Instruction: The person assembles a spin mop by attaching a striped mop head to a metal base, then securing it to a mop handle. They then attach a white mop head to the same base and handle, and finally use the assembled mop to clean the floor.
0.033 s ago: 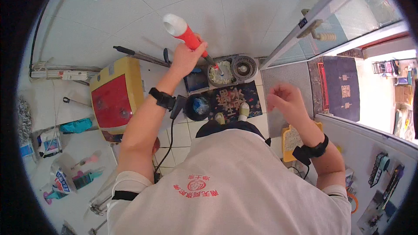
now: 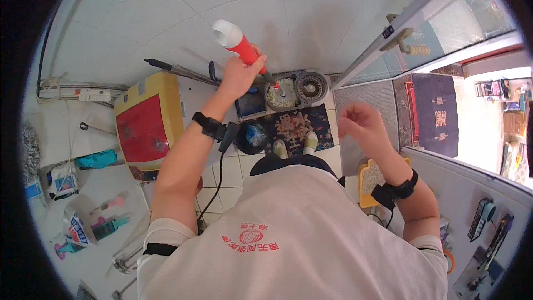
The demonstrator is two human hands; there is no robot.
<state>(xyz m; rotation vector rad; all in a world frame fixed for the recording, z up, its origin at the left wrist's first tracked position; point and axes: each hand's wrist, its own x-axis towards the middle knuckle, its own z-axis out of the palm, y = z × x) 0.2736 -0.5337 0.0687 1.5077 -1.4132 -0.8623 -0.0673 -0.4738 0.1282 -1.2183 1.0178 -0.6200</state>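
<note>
My left hand point(image 2: 240, 75) is wrapped round the red grip of a mop point(image 2: 249, 53) with a white top end. Its pole slants down and away from me into a grey spin-mop bucket point(image 2: 315, 100) on the floor by the wall. The pale, shaggy mop head point(image 2: 284, 99) is spread inside the bucket's left part. On the bucket's right sits a round slotted basket point(image 2: 312, 88). My right hand point(image 2: 361, 125) hovers well to the right of the mop, touching nothing, its fingers loosely bent and the thumb apart.
A dark patterned mat point(image 2: 300, 125) lies under my feet, with a black bin point(image 2: 252, 136) beside it. The yellow-and-red case point(image 2: 145, 128) stands left. At right are a glass door point(image 2: 388, 39), a grey mat point(image 2: 355, 97) and a yellow tray point(image 2: 366, 180). A cable point(image 2: 220, 172) hangs from my left wrist.
The mop's top end and my left hand have shifted slightly to the right. My right hand has drifted a little left.
</note>
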